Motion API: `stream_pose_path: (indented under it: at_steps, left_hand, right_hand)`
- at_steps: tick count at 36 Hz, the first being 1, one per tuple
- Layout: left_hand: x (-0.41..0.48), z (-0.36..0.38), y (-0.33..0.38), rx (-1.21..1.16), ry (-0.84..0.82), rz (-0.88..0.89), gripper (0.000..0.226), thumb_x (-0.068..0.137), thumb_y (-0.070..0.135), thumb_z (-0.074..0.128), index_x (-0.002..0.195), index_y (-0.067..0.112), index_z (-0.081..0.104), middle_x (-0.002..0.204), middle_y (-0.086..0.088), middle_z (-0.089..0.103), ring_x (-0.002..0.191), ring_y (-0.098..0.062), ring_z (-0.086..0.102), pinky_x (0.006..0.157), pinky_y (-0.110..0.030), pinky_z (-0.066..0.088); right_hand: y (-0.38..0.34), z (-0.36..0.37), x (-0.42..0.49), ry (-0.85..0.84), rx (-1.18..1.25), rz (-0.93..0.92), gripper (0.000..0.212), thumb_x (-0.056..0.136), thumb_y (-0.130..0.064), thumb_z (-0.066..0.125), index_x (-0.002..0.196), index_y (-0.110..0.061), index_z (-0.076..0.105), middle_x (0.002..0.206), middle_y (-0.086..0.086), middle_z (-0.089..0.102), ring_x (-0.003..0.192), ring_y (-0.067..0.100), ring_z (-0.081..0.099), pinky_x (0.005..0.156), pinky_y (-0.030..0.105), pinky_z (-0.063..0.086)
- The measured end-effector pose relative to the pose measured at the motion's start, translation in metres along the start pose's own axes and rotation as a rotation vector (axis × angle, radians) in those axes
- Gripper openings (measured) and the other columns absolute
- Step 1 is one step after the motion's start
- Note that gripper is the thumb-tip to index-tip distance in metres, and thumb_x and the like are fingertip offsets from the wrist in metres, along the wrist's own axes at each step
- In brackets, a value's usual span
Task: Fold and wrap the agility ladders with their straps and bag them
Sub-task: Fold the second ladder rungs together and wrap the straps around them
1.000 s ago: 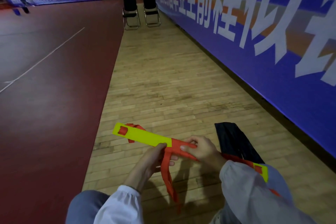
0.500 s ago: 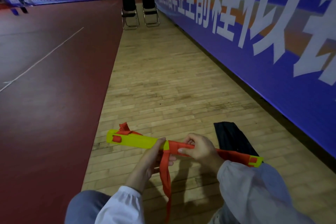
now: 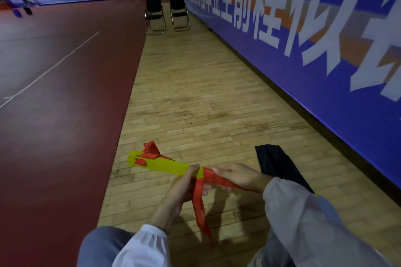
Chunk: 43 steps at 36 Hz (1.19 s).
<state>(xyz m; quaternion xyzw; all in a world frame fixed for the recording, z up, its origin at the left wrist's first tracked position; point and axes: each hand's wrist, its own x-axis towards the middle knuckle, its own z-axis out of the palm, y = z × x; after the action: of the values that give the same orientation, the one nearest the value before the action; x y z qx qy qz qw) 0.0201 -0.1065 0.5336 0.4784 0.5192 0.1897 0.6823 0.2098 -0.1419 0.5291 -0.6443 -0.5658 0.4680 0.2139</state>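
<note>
The folded yellow agility ladder bundle [image 3: 160, 163] spans both hands. The left hand [image 3: 184, 188] grips its middle and the trailing red strap [image 3: 200, 206]; the right hand [image 3: 236, 176] clasps the wrapped turns. Keep each turn taut and snug beside the previous one. The black bag [image 3: 280, 166] lies just beyond the right hand.

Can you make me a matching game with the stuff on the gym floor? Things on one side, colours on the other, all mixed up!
Things:
1. ladder rungs
2. strap
3. bag
4. banner

Colours:
A. black
B. blue with white writing
C. yellow
D. red-orange

Pairs: 1-C, 2-D, 3-A, 4-B
</note>
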Motion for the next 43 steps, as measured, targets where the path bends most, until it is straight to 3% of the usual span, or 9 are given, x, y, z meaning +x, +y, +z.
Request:
stream_pose_path:
  at_steps: [4,9,12,16,21,29,34,38,43]
  left_hand:
    - [-0.004,-0.001,0.004,0.006,-0.023,-0.001,0.053,0.094,0.056,0.039,0.095,0.013,0.070,0.086,-0.008,0.074,0.064,-0.014,0.064,0.076,-0.029,0.048]
    - [-0.006,-0.005,0.004,0.025,-0.030,-0.016,0.058,0.089,0.063,0.042,0.095,0.012,0.069,0.085,-0.010,0.074,0.067,-0.019,0.067,0.075,-0.029,0.051]
    - [-0.007,-0.008,0.002,0.024,-0.012,0.005,0.062,0.087,0.066,0.046,0.096,0.009,0.070,0.088,-0.015,0.075,0.069,-0.021,0.068,0.078,-0.030,0.053]
    - [-0.007,-0.008,0.000,-0.002,0.031,0.002,0.065,0.083,0.065,0.053,0.099,0.005,0.072,0.088,-0.015,0.075,0.068,-0.020,0.069,0.062,-0.023,0.054]
    - [-0.009,-0.005,0.003,-0.050,0.081,0.070,0.055,0.088,0.053,0.057,0.096,0.001,0.073,0.086,-0.015,0.075,0.073,-0.021,0.071,0.075,-0.029,0.054]
    - [-0.008,-0.003,0.005,-0.159,0.079,0.054,0.031,0.094,0.026,0.057,0.092,-0.002,0.072,0.082,-0.015,0.075,0.061,-0.015,0.069,0.054,-0.021,0.050]
    - [-0.010,-0.003,0.003,-0.184,0.035,0.072,0.027,0.095,0.016,0.054,0.085,-0.003,0.070,0.074,-0.014,0.074,0.057,-0.015,0.070,0.051,-0.018,0.052]
    - [-0.013,-0.004,0.003,-0.106,-0.013,0.115,0.031,0.097,0.014,0.051,0.089,-0.009,0.070,0.077,-0.014,0.074,0.059,-0.014,0.070,0.054,-0.018,0.051]
    - [-0.010,-0.006,-0.001,-0.066,-0.056,0.125,0.029,0.098,0.017,0.049,0.086,0.002,0.072,0.087,-0.016,0.075,0.063,-0.016,0.070,0.059,-0.024,0.048]
  right_hand:
    - [-0.001,0.000,0.001,0.021,0.000,-0.015,0.042,0.094,-0.060,0.044,0.073,-0.029,0.063,0.065,-0.005,0.062,0.064,0.009,0.058,0.073,0.025,0.046]
    - [0.005,0.001,0.004,0.072,0.003,-0.062,0.039,0.089,-0.064,0.049,0.070,-0.033,0.062,0.062,-0.006,0.059,0.061,0.009,0.055,0.072,0.031,0.042]
    - [0.005,0.001,0.004,0.136,-0.075,-0.065,0.035,0.091,-0.060,0.050,0.086,-0.031,0.069,0.067,-0.010,0.059,0.066,0.008,0.056,0.069,0.030,0.042]
    - [0.005,0.002,0.004,0.207,-0.131,-0.057,0.029,0.089,-0.060,0.053,0.081,-0.034,0.063,0.067,-0.013,0.053,0.066,0.001,0.049,0.065,0.026,0.037]
    - [0.001,0.005,0.000,0.276,-0.154,-0.034,0.039,0.088,-0.059,0.056,0.105,-0.024,0.067,0.091,-0.011,0.064,0.091,0.010,0.060,0.084,0.034,0.047]
    - [0.003,0.009,-0.002,0.277,-0.120,-0.035,0.040,0.084,-0.057,0.064,0.104,-0.023,0.066,0.097,-0.006,0.067,0.092,0.010,0.062,0.084,0.031,0.049]
    - [0.008,0.007,0.000,0.236,-0.059,-0.020,0.047,0.077,-0.064,0.066,0.102,-0.024,0.071,0.097,-0.009,0.070,0.092,0.007,0.064,0.087,0.031,0.052]
    - [0.006,0.005,0.000,0.231,-0.026,-0.010,0.039,0.087,-0.056,0.061,0.098,-0.022,0.075,0.098,-0.005,0.072,0.095,0.010,0.065,0.091,0.032,0.050]
    - [0.002,-0.002,-0.002,0.240,-0.037,-0.017,0.015,0.087,-0.043,0.068,0.085,-0.028,0.068,0.089,-0.009,0.070,0.086,0.005,0.062,0.080,0.021,0.047]
